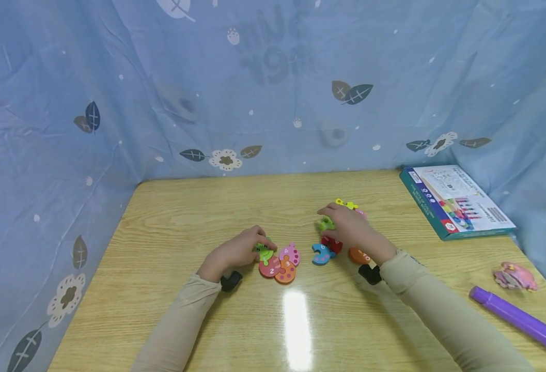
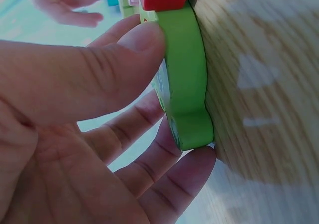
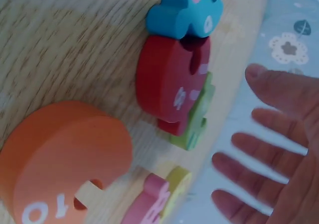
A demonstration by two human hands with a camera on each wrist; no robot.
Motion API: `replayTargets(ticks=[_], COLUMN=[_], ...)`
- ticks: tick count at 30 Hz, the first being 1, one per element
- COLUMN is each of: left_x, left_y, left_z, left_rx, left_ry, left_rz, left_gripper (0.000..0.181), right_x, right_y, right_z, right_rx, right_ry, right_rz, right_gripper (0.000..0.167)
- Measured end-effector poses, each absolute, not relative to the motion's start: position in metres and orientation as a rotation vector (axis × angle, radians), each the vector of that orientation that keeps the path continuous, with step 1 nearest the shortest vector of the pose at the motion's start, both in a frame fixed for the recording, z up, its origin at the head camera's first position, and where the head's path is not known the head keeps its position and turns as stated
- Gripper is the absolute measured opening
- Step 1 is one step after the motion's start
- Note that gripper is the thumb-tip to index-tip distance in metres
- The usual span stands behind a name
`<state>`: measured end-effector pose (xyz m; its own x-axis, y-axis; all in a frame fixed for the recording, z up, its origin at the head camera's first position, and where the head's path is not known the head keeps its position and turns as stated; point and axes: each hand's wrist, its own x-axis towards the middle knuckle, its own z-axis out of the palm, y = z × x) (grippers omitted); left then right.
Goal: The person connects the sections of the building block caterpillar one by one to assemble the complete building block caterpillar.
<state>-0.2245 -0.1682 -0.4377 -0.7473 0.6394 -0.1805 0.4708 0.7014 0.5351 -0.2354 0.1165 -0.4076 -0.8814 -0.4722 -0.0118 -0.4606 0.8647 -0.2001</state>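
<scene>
My left hand (image 1: 237, 251) holds a green puzzle piece (image 1: 265, 254) with a face on it, thumb on one side and fingertips at its far end in the left wrist view. Joined to that piece are a red piece (image 1: 269, 266) marked 2, an orange piece (image 1: 285, 273) marked 3 and a pink spotted piece (image 1: 291, 253). Above several loose pieces hovers my right hand (image 1: 349, 227), its fingers spread and holding nothing in the right wrist view. Below it lie a blue piece (image 3: 172, 15), a dark red piece (image 3: 164, 79), a green piece (image 3: 192, 127) and an orange piece (image 3: 70, 144) marked 10.
Beyond the right hand lies a yellow piece (image 1: 345, 203), with a pink piece (image 3: 147, 201) beside it. A flat box (image 1: 458, 201) rests at the back right. Nearer on the right are a pink crumpled item (image 1: 516, 276) and a purple tube (image 1: 524, 318). Blue curtain (image 1: 273, 103) surrounds the table.
</scene>
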Motion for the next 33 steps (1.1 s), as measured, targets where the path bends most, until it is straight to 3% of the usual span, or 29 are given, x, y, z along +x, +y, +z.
replayTargets(ticks=[8,16,21,33], left_x=[-0.224,-0.225,-0.225,-0.226], left_y=[-0.169,-0.169,-0.169,-0.168], left_z=[-0.441,-0.439,-0.438,-0.439], left_rx=[0.842,0.861,0.861,0.846], left_ry=[2.558,2.553,2.559,2.547], left_rz=[0.659,0.675,0.671,0.677], left_gripper=[0.045,0.044,0.044,0.045], right_x=[-0.247,-0.253,-0.255,-0.244], right_y=[0.112,0.101,0.098,0.078], right_z=[-0.419,-0.418,-0.42,-0.418], right_rx=[-0.406,-0.265,-0.334,-0.706], right_ry=[2.977,2.914,2.897,2.828], right_rz=[-0.184,-0.194,-0.233,-0.26], right_gripper=[0.054,0.043,0.032,0.044])
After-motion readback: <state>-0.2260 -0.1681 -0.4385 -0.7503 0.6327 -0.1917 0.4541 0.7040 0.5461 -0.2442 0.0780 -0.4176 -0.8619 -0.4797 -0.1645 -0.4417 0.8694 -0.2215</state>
